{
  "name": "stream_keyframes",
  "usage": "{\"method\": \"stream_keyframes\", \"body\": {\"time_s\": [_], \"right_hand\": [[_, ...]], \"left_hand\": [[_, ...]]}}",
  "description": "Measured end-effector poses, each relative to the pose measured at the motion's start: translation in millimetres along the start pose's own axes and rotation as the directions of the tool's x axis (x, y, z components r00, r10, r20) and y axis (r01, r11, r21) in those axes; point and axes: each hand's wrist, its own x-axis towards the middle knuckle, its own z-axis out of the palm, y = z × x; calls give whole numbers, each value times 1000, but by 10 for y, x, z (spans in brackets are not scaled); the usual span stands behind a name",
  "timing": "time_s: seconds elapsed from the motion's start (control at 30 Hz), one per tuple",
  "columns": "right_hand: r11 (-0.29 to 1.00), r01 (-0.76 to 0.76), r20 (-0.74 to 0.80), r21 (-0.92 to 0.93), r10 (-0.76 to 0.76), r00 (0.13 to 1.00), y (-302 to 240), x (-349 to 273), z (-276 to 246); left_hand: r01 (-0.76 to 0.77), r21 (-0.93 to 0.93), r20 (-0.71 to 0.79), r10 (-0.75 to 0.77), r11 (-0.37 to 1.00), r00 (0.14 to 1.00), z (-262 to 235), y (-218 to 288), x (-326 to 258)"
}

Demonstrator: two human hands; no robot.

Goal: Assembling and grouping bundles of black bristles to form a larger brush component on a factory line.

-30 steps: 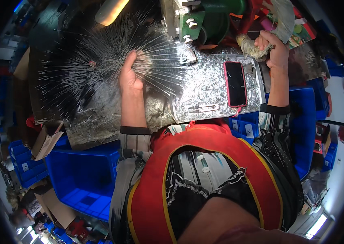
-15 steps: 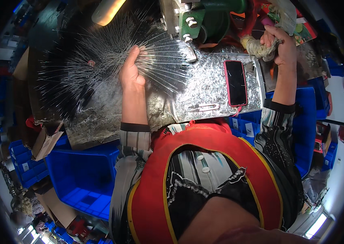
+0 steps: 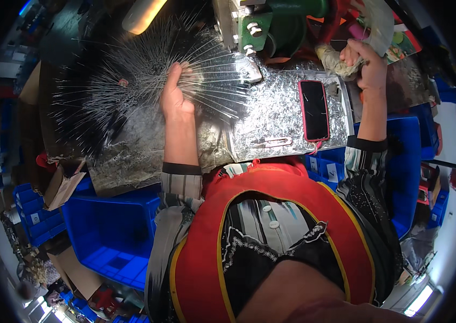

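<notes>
L hand (image 3: 177,101) gripping thin wires (image 3: 144,81), R hand (image 3: 369,67) clasped rd wrapped hndl (image 3: 337,63).

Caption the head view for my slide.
Left hand holds thin strands, right hand clasps a wrapped handle, phone lying on foil.

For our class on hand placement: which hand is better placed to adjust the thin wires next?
Probably the left: the left hand is among the thin wires, its thumb over them. The right hand grips a pale wrapped handle, farther right than the phone.
</notes>
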Motion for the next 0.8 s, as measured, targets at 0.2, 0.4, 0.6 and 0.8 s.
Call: {"method": "stream_keyframes", "body": {"time_s": [0.2,0.4,0.6,0.8], "right_hand": [[991,-124,44,-47,126,991,-244,109,-2],[921,375,-118,-104,-386,915,498,-57,67],[993,116,10,36,-117,993,305,-9,-20],[991,-122,-8,-59,122,993,-258,80,33]], "left_hand": [[-23,-2,-32,23,1000,999,20,19,-23],[-36,-5,-44,36,999,998,33,-8,-9],[-101,24,-64,102,995,993,70,-22,-66],[-129,-44,-125,123,991,985,184,-70,-126]]}}
